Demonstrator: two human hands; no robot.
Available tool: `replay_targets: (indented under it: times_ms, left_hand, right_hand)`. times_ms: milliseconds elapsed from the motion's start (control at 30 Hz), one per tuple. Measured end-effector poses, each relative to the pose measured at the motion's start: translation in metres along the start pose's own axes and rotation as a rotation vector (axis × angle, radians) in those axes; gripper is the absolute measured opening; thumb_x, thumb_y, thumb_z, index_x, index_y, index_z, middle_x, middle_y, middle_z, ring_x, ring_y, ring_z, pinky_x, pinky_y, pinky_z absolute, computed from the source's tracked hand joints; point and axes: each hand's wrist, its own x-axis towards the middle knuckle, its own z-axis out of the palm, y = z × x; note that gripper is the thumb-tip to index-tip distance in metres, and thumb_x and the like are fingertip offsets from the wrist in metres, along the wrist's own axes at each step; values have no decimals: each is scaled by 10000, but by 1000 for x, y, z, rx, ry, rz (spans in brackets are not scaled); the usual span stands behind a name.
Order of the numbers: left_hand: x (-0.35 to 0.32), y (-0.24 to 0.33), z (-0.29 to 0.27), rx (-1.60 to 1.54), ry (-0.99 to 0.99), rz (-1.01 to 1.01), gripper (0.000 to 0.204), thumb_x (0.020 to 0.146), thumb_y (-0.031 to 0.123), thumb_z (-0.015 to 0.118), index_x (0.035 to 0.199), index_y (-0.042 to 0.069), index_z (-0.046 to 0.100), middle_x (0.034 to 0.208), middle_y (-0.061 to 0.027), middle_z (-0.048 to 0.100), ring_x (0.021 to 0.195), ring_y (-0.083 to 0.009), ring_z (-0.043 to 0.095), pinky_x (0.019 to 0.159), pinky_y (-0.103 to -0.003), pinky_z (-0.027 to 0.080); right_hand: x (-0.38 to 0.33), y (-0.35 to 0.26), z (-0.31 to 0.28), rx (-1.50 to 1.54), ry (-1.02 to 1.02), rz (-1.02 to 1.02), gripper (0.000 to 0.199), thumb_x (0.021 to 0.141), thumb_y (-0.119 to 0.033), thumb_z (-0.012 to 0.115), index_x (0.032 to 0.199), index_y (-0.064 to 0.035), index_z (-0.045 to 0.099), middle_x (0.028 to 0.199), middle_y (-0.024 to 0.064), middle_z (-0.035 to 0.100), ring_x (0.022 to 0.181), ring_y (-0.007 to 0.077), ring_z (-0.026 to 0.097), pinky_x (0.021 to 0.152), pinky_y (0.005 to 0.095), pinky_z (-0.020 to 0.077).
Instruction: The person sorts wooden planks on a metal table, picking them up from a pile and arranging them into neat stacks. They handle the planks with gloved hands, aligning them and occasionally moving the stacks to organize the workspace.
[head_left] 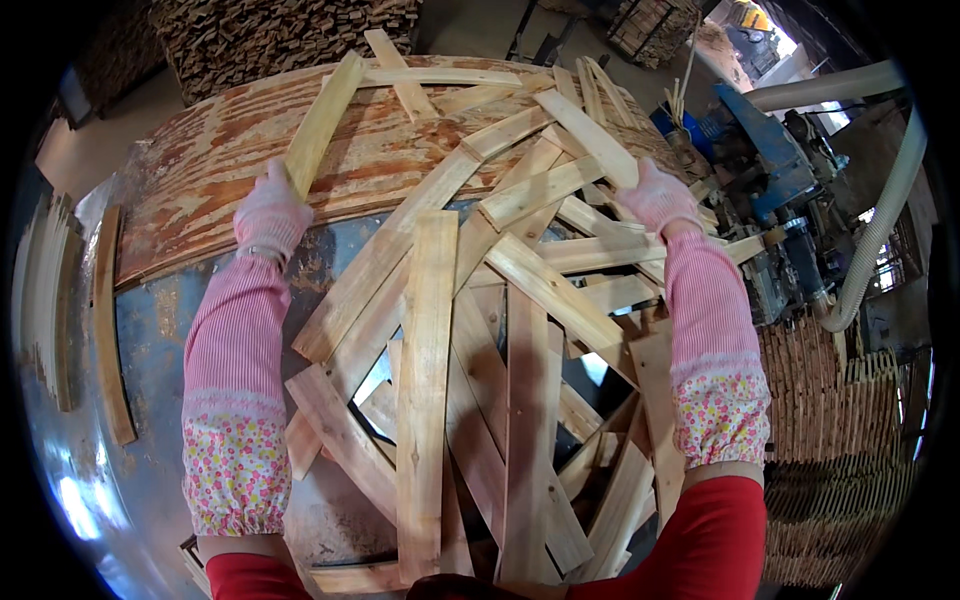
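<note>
My left hand, in a pale pink glove, is closed round the near end of a yellowish wooden slat. That slat slants up and away over a worn plywood sheet. On the right, my gloved right hand grips the near end of a second, paler slat, which points up and to the left. Between my arms lies a loose, crisscrossed pile of wooden slats, some lying across others. Pink striped and flowered sleeve covers run up both forearms.
Several slats stand stacked at the left edge of the metal table, beside a single long slat. A blue machine with a ribbed hose stands at the right. Stacked wood rises behind; more stacks are at lower right.
</note>
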Motion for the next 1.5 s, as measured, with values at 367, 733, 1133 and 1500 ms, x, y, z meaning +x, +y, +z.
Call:
replay_targets:
  times_ms: [367,733,1133,1500]
  left_hand:
    - [98,24,25,279,127,263,583,861,159,821,1368,45,557,1303,-232,729,1219,-418,717,989,-520,602]
    - [-71,-98,-60,368,-118,451,984,773,200,840,1626,111,357,1352,-185,649,1215,-404,684,996,-481,592]
    - [-339,-259,-150,-5,-304,358,730,697,277,834,1320,37,537,1051,-239,685,984,-528,675,823,-574,567]
    - [-317,-270,-55,-16,-3,192,1075,685,238,855,1633,49,385,1369,-243,648,1180,-470,681,976,-534,578]
  right_hand:
    - [52,-77,56,79,-37,-211,749,866,-452,794,1427,0,588,1270,261,741,1208,413,716,1060,445,544]
    - [-76,-60,-19,-12,-192,-542,806,809,-373,754,1497,-19,528,1197,299,732,1094,457,727,955,477,587]
    - [-197,103,-66,112,-96,-422,934,821,-408,810,1592,-3,473,1286,279,733,1207,412,718,1042,442,569]
    - [-49,19,-31,-133,-15,-41,650,895,-364,728,1417,-12,567,1325,291,717,1278,423,692,1088,502,539]
